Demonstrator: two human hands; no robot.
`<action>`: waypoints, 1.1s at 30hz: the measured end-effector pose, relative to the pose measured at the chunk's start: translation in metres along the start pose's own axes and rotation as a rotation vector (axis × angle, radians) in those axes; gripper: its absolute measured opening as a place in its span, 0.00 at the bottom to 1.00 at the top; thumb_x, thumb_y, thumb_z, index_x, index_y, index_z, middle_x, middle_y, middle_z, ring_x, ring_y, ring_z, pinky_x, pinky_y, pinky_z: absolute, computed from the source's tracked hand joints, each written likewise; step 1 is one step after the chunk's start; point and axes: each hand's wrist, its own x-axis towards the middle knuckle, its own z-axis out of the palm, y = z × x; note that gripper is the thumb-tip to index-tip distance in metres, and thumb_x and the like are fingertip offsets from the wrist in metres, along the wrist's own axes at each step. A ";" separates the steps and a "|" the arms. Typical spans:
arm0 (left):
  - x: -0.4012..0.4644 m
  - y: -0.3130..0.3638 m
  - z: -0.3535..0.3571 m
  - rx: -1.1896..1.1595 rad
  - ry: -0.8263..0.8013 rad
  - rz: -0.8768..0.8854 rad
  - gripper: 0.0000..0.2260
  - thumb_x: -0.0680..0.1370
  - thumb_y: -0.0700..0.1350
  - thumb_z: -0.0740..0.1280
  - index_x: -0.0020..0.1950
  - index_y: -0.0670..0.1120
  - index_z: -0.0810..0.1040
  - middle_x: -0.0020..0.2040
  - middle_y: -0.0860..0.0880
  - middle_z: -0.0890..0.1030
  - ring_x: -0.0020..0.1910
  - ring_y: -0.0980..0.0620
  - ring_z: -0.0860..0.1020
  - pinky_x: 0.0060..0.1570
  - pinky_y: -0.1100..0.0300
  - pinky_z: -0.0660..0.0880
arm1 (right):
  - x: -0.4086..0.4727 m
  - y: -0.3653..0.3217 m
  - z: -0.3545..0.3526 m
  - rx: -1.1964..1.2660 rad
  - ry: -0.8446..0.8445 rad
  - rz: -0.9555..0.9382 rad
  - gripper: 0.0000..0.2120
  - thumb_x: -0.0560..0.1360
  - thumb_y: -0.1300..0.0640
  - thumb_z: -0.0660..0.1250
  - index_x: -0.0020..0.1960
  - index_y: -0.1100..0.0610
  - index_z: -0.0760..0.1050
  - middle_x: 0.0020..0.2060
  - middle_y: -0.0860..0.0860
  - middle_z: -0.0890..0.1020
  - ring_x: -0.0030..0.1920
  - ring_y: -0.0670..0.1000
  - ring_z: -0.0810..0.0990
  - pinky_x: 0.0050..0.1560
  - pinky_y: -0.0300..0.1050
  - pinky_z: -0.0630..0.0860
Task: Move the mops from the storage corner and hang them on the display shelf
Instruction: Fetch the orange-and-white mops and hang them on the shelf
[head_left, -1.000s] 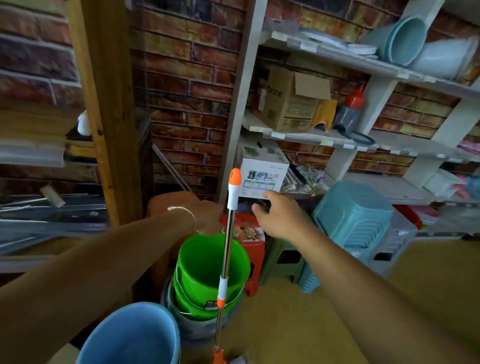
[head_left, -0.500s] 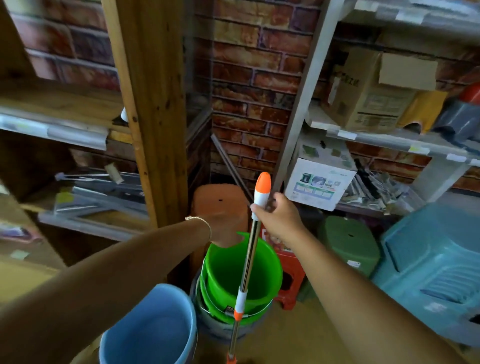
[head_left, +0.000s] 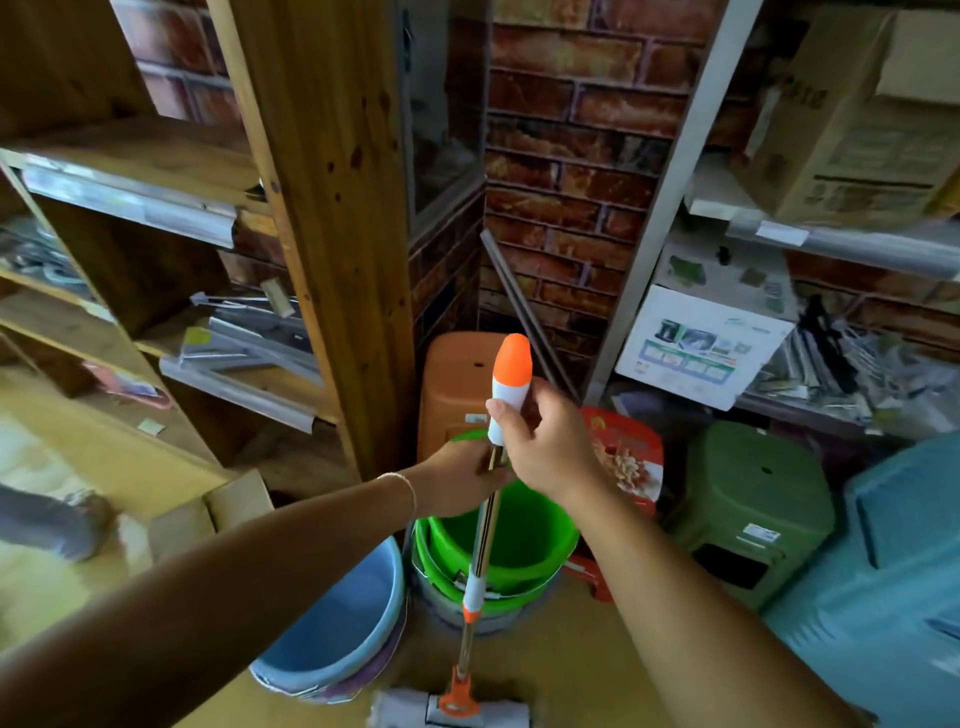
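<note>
Head view showed you with the mop (head_left: 480, 540) upright in the storage corner, its flat head on the floor just in front of the green buckets (head_left: 511, 551). Your right hand (head_left: 545, 447) was curled round the white grip just below the orange cap, probably to steer the top. Your left hand (head_left: 462, 483) wrapped the metal pole directly beneath, likely to take the weight. Nothing was yet hung on the display shelf; the wooden shelving (head_left: 322, 208) stood close on your left.

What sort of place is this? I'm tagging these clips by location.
Probably a small household-goods shop's storage corner: stacked green plastic buckets, plastic stools such as the green one, and boxed goods like the white printed carton on price-tagged shelves.
</note>
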 end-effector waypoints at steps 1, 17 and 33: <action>-0.002 0.001 0.004 0.009 0.009 0.007 0.09 0.82 0.47 0.62 0.51 0.41 0.73 0.36 0.50 0.74 0.34 0.51 0.74 0.32 0.61 0.69 | -0.004 0.003 0.000 0.031 0.000 -0.008 0.10 0.78 0.49 0.68 0.56 0.53 0.77 0.43 0.42 0.80 0.43 0.38 0.78 0.40 0.29 0.71; -0.062 -0.016 0.024 0.011 -0.052 0.050 0.12 0.80 0.48 0.62 0.52 0.39 0.77 0.47 0.39 0.82 0.45 0.41 0.82 0.49 0.45 0.80 | -0.084 -0.002 0.026 0.122 0.129 -0.094 0.16 0.78 0.45 0.63 0.56 0.56 0.79 0.46 0.46 0.85 0.48 0.42 0.82 0.46 0.33 0.77; -0.147 -0.057 0.056 -0.017 -0.012 0.232 0.12 0.77 0.49 0.61 0.45 0.40 0.75 0.41 0.43 0.80 0.40 0.46 0.76 0.42 0.55 0.73 | -0.183 -0.034 0.074 0.090 0.211 -0.087 0.17 0.77 0.40 0.57 0.51 0.50 0.77 0.44 0.51 0.84 0.46 0.47 0.83 0.46 0.37 0.76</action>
